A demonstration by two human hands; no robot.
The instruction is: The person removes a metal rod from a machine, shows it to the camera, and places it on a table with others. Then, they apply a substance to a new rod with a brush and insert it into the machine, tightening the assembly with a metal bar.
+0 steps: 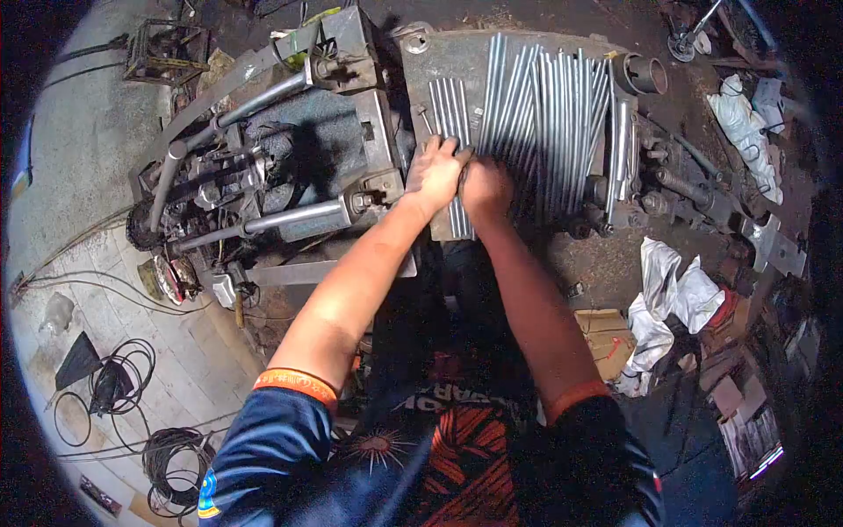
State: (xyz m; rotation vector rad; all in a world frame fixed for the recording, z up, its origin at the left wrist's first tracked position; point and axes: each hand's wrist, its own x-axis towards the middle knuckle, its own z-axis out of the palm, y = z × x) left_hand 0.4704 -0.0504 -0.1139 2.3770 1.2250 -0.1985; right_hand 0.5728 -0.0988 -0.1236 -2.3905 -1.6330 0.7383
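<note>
A small group of straight metal rods point(450, 104) lies side by side on a metal work plate point(439, 51), their far ends about level. My left hand point(435, 174) is closed over the middle of these rods, with its fingers bent on top. Pressed close beside it, my right hand point(486, 186) is curled around the right edge of the same group; most of its fingers are hidden. The near ends of the rods show below my hands. Right of them spreads a larger pile of similar metal rods point(562, 123), some lying at a slant.
To the left stands a heavy machine point(263, 167) with thick steel bars. A short pipe piece point(646, 75) sits at the plate's right corner. White cloth point(663, 294) and a cardboard box point(604, 342) lie on the right. Coiled cables point(176, 465) rest on the floor at left.
</note>
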